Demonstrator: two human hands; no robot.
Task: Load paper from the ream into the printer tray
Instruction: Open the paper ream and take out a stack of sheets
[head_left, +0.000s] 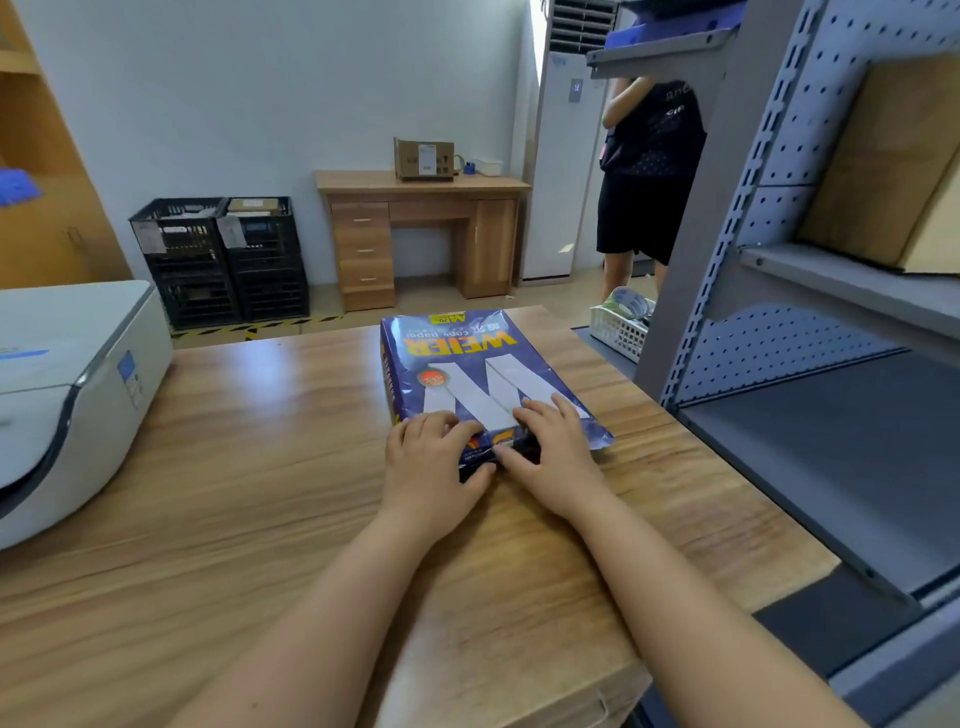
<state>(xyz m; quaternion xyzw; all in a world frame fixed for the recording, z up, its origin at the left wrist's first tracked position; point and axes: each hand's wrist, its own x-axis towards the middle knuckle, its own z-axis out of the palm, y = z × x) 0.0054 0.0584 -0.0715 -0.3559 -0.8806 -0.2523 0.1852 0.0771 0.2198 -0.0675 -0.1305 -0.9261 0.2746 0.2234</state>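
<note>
Two hands are on the near end of the ream (467, 364), and I see it lying flat on the wooden table (234, 467), its long axis running away from me toward the far table edge, slightly angled to the left. Its printed lettering reads upside down from my side, so the top of the wrapper faces away. The wrapper looks sealed along the far end; at the near end the flap is crumpled under my fingers.

My left hand (431, 462) has its fingers laid on the top face and its thumb tucked against the near end flap, pinching the wrapper there. My right hand (550, 447) mirrors it, fingers spread on top, thumb meeting the flap just beside the left thumb. Both grips sit at the ream's near short edge, with nearly the whole pack stretching out beyond them.

The printer (67, 384) stands at the table's left edge, well apart from the ream, with bare tabletop between. On the right, the grey metal shelving (779, 332) stands close to the table's edge, near the ream's right side. A white basket (618, 327) sits past the table's far right corner.
</note>
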